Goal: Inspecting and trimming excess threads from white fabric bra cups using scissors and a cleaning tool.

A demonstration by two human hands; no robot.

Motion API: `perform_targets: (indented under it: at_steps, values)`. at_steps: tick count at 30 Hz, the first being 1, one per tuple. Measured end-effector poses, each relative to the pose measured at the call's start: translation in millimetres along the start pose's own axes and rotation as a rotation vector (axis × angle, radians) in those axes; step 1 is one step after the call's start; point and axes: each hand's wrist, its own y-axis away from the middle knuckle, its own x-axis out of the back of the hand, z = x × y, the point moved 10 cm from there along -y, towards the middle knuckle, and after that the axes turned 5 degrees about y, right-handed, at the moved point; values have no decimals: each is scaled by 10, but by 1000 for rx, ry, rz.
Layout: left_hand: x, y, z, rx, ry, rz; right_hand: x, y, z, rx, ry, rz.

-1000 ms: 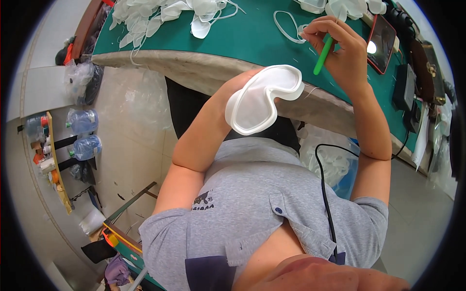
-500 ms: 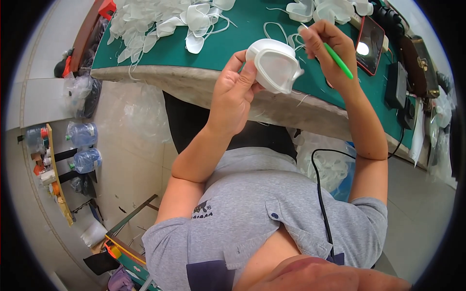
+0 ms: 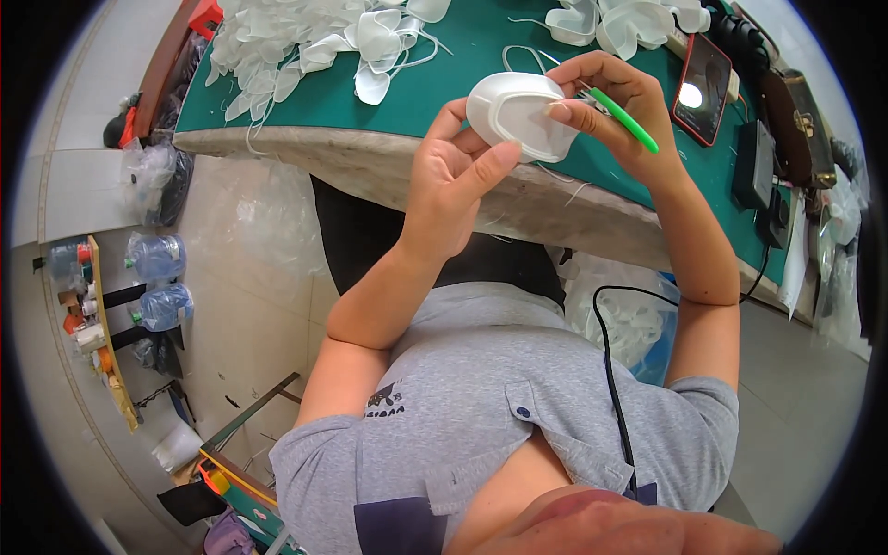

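Between my hands, just over the near edge of the table, is a translucent white moulded cup [image 3: 518,113] with a raised rim. My left hand [image 3: 449,180] grips it from the left, thumb along the lower rim and fingers behind. My right hand [image 3: 634,106] is at the cup's right edge, its thumb over the rim. A tool with a bright green handle [image 3: 624,122] is tucked in that same hand, its thin metal end partly hidden by the fingers. A thin pale loop of trimming [image 3: 524,57] lies on the table behind the cup.
Translucent moulded pieces [image 3: 277,46] are heaped on the green table [image 3: 481,37] at the far left, with more cups [image 3: 634,28] at the back. A phone [image 3: 703,88] and a black adapter box [image 3: 756,162] lie at right. A black cable [image 3: 606,342] hangs across my shirt.
My right hand has come down and left to the cup's right edge, with the green-handled tool still in it. The cup has tilted, and my left thumb has shifted along its lower rim.
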Motion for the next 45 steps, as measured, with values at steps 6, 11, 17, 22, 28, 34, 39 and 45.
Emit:
perform_targets:
  at_steps: [6, 11, 17, 22, 28, 34, 39, 45]
  values:
    - [77, -33, -69, 40, -29, 60, 183, 55, -298, 304, 55, 335]
    - [79, -30, -48, 8, 38, 108, 87, 249, -677, 577, 317, 225]
    - [103, -31, -20, -38, 1, 124, -150, 238, -594, 548, 280, 110]
    - [119, -32, 6, -81, -33, 126, -163, 241, -657, 620, 338, 92]
    - [130, -15, 50, -115, -58, 125, -193, 243, -661, 636, 344, 94]
    - [196, -6, 82, -199, -195, 138, -214, 215, -657, 636, 414, 87]
    - [170, -10, 117, -216, -222, 152, -277, 215, -543, 560, 485, 38]
    - [172, -47, -55, -43, -68, 92, 389, 92, -220, 306, -56, 359]
